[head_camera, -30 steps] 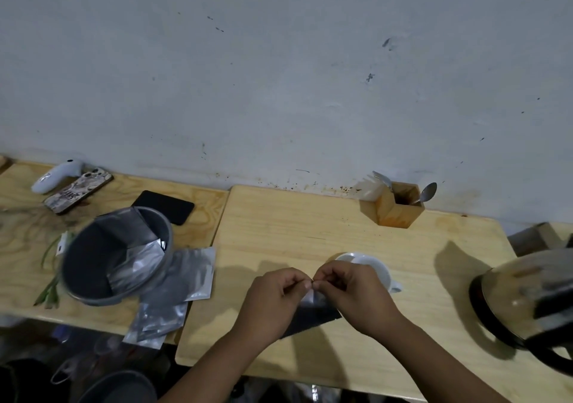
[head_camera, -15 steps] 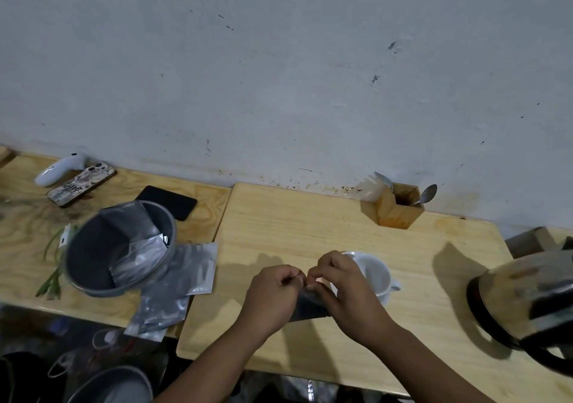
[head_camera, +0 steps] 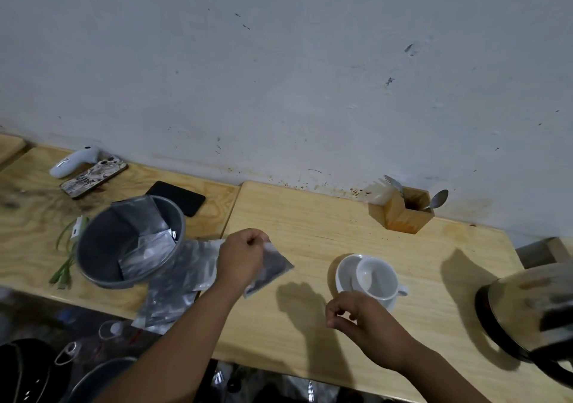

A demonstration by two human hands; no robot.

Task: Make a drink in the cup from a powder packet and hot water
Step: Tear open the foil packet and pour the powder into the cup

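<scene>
A dark, clear-edged powder packet (head_camera: 274, 268) hangs above the light wooden table (head_camera: 313, 232), pinched at its top corner by my left hand (head_camera: 243, 258). The white cup (head_camera: 376, 278) stands empty on its white saucer (head_camera: 342, 274), to the right of the packet. My right hand (head_camera: 352, 312) hovers just in front of the saucer with thumb and fingers curled together; nothing shows between them. The steel kettle (head_camera: 527, 312) sits at the right edge, blurred.
A grey bucket (head_camera: 102, 263) with silver pouches inside stands at left, more silver pouches (head_camera: 181, 284) beside it. Behind it lie a black phone (head_camera: 176, 198), a patterned phone (head_camera: 93, 179) and a white controller (head_camera: 74, 162). A wooden holder (head_camera: 403, 216) with fork and spoon stands by the wall.
My hands were together on the packet in front of the cup. They have parted: the left carried the packet left and up, the right dropped toward the near edge, uncovering the cup.
</scene>
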